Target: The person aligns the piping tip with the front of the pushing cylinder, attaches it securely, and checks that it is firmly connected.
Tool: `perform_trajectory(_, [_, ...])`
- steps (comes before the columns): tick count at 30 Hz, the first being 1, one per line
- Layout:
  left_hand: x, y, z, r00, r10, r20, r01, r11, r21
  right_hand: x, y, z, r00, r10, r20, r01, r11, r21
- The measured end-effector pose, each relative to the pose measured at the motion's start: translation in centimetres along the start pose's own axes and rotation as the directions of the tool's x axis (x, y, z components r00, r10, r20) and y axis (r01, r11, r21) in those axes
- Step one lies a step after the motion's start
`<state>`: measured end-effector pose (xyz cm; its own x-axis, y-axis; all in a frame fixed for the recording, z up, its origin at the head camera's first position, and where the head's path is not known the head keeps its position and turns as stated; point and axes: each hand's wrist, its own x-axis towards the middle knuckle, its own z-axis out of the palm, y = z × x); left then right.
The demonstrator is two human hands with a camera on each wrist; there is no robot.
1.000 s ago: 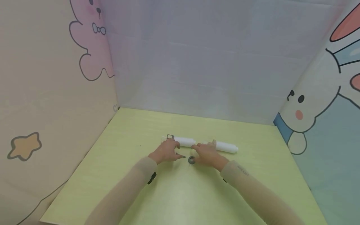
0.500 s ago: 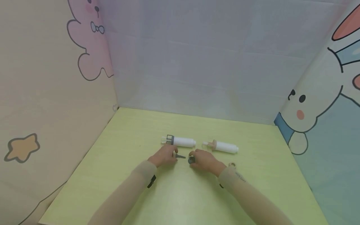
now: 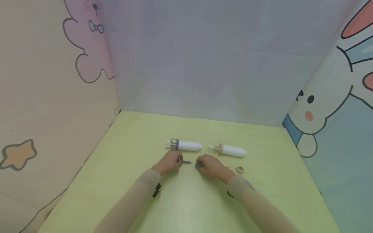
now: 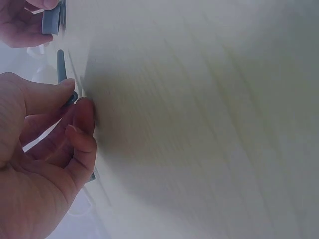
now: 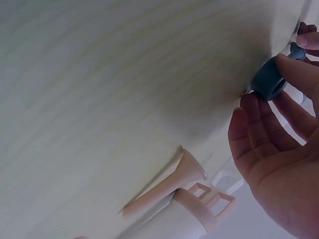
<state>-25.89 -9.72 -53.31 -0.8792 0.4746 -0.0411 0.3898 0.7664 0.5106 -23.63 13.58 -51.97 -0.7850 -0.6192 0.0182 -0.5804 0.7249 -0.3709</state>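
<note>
- The desk is big, flat and light green, with picture walls around it.
- On the right wall there is a white bunny picture, and on the left wall a pink bear picture.
- The person has two arms in tan sleeves that reach out over the middle of the desk.
- The left hand has its fingers curled, and it pinches one end of a thin grey stick between thumb and finger. The stick lies low by the desk and points toward the other hand.
- The right hand has its fingers curled around a small grey ring, and holds it by the rim just above the desk.
- The stick and the ring are very near each other, between the two hands. It is hard to tell if they touch.
- A white tube with a grey end lies on the desk just behind the left hand.
- A white tube with a pink end lies beside it, behind the right hand.
- A little pale ring lies flat on the desk, just to the right of the right hand.
</note>
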Motion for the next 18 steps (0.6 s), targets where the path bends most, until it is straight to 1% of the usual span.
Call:
perform_trajectory(6, [-0.2, 0.4, 0.1, 0.999, 0.012, -0.04, -0.013, 1.0, -0.008, -0.3, 0.6, -0.2, 0.999, 0.005, -0.043, 0.001, 0.991, 0.134])
perform_trajectory(10, [-0.3, 0.9, 0.1, 0.998, 0.033, -0.05, -0.035, 0.999, -0.037, -0.7, 0.8, -0.5, 0.998, 0.039, -0.051, -0.028, 0.98, 0.195])
perform_trajectory(13, [-0.3, 1.2, 0.2, 0.998, 0.035, -0.051, -0.038, 0.998, -0.048, -1.0, 0.9, -0.7, 0.996, 0.067, -0.057, -0.051, 0.966, 0.252])
perform_trajectory(15, [-0.2, 1.5, 0.3, 0.998, 0.033, -0.053, -0.036, 0.998, -0.05, -1.1, 0.8, -0.8, 0.995, 0.074, -0.068, -0.051, 0.955, 0.292])
perform_trajectory(18, [0.0, 1.9, 0.3, 0.997, 0.046, -0.06, -0.049, 0.998, -0.049, -1.3, 0.6, -1.0, 0.993, 0.087, -0.079, -0.054, 0.935, 0.351])
